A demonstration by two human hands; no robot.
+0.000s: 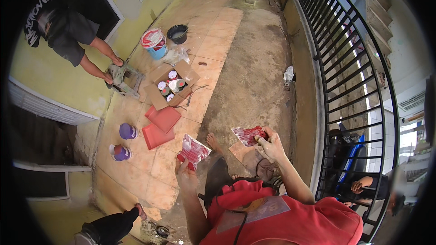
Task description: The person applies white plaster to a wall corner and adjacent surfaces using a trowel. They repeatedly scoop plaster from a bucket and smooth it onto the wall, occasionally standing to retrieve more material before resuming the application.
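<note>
My left hand (186,178) is closed on the red edge of a flat putty spreader (195,151), whose broad face is streaked with white paste. In my right hand (271,145) a second red putty spreader (247,135) is pinched between thumb and fingers, also smeared with white. Both spreaders are held apart in front of my body, above the floor. To the left of them lie two overlapping red tiles or flat panels (164,119). My bare foot (213,142) shows between the two hands.
A cardboard box (153,94) of several cans stands beyond the panels, near a paint bucket (156,51) and black basin (177,33). Two purple tubs (128,131) sit left. Another person stands on a stool (125,80) by the wall. A black railing (354,72) runs along the right.
</note>
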